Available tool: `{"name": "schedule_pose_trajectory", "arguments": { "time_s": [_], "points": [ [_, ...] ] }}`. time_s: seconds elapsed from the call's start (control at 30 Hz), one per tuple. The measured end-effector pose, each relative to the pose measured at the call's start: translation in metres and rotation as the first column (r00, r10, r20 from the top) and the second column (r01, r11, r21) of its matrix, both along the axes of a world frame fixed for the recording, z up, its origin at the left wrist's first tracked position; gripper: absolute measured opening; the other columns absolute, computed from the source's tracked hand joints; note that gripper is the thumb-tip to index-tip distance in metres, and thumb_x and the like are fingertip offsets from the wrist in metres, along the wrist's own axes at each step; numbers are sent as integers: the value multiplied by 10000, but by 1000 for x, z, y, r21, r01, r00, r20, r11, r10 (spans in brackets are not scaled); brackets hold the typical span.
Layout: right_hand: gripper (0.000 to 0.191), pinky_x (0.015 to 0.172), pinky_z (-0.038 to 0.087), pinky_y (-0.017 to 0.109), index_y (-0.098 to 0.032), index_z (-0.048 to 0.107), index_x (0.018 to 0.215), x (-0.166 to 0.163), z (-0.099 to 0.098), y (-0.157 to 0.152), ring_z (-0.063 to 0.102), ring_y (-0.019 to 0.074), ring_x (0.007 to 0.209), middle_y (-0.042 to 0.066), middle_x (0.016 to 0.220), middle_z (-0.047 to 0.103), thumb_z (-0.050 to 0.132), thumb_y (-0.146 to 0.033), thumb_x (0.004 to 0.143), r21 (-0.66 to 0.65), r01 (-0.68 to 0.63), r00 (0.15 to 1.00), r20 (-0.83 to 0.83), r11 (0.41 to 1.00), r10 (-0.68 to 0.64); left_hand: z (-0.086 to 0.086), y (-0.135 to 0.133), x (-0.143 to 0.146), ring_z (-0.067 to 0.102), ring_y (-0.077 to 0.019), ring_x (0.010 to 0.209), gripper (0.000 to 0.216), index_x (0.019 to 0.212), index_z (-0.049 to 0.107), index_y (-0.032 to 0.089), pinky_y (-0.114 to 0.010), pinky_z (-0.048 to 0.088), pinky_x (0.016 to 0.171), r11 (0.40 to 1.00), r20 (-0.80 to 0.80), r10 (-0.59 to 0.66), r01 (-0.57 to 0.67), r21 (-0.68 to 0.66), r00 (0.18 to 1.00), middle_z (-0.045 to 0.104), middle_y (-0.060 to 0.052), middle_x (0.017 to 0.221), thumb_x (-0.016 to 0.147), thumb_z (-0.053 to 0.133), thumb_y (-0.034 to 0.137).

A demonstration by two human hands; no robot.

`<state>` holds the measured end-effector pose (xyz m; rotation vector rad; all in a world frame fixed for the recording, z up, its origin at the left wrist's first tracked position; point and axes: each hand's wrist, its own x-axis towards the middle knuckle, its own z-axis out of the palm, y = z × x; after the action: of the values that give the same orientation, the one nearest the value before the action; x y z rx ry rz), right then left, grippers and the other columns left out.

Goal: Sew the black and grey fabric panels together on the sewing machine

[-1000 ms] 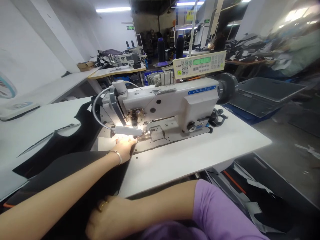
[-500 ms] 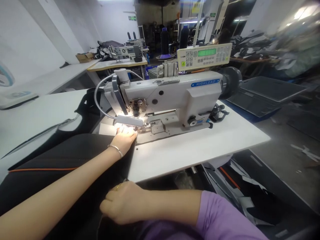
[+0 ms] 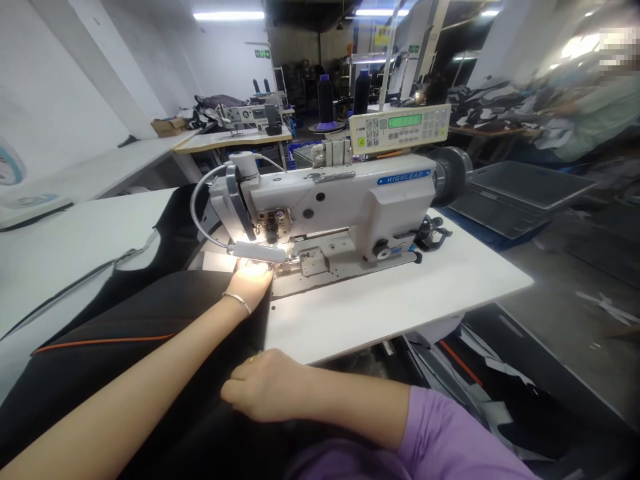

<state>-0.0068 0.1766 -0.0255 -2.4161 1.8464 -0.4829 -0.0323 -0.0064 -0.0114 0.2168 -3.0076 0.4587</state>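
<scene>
A large black fabric piece [image 3: 130, 307] with an orange piping line [image 3: 115, 341] spreads over the left of the table and down its front edge. Its far end runs under the head of a white sewing machine [image 3: 345, 193]. My left hand [image 3: 251, 280], with a bracelet at the wrist, lies flat on the fabric close to the needle area, fingers stretched forward. Lamp glare and the lamp bar [image 3: 259, 251] partly hide its fingertips. Nearer to me, my right hand [image 3: 267, 387] is closed on the fabric at the table's front edge.
A control panel [image 3: 400, 130] and thread cones [image 3: 325, 100] stand above the machine. At lower right, a bin [image 3: 530, 347] contains cut pieces. Another sewing machine [image 3: 247, 117] stands on a table behind. A person in a light top [image 3: 600, 107] is at far right.
My right hand has moved forward and to the right, keeping its grip on the fabric. The orange piping has shifted right. My left hand stays by the needle area, and the camera view has tilted up slightly.
</scene>
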Motion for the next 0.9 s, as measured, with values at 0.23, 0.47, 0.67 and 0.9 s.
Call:
{"name": "schedule_pose_trajectory", "arguments": {
  "time_s": [0.23, 0.47, 0.67, 0.9],
  "points": [
    [143, 666, 427, 241, -177, 503, 780, 4, -21, 4, 468, 129, 686, -10, 755, 541, 452, -250, 891, -221, -6, 1000, -19, 975, 2, 3, 10, -6, 555, -308, 932, 386, 984, 657, 101, -536, 305, 957, 999, 26, 54, -54, -1, 998, 608, -171, 965, 914, 278, 124],
    [220, 715, 471, 344, -156, 559, 847, 29, -27, 14, 549, 204, 769, 15, 748, 535, 456, -337, 917, -415, -19, 997, -73, 910, -12, 49, -5, 23, 602, -312, 840, 467, 1061, 639, 98, -399, 473, 731, 962, 232, 262, -273, 20, 937, 639, -168, 935, 666, 717, 333],
    [141, 423, 305, 281, -155, 534, 805, 28, 42, 1, 501, 151, 580, -6, 718, 530, 416, -139, 881, -264, 0, 997, -70, 965, -19, 85, 17, 55, 598, -292, 917, 177, 929, 659, 133, -388, 476, 776, 953, 365, 278, -303, 13, 889, 648, -121, 952, 766, 596, 165],
    [68, 475, 328, 276, -161, 498, 802, 16, 10, 27, 456, 139, 597, -10, 736, 544, 459, -154, 856, -210, 8, 998, -65, 978, -22, 20, 60, 78, 558, -260, 1053, 458, 1151, 583, 72, -390, 479, 903, 998, 267, 49, -56, 17, 962, 492, -148, 1332, 823, 286, -44]
  ]
}}
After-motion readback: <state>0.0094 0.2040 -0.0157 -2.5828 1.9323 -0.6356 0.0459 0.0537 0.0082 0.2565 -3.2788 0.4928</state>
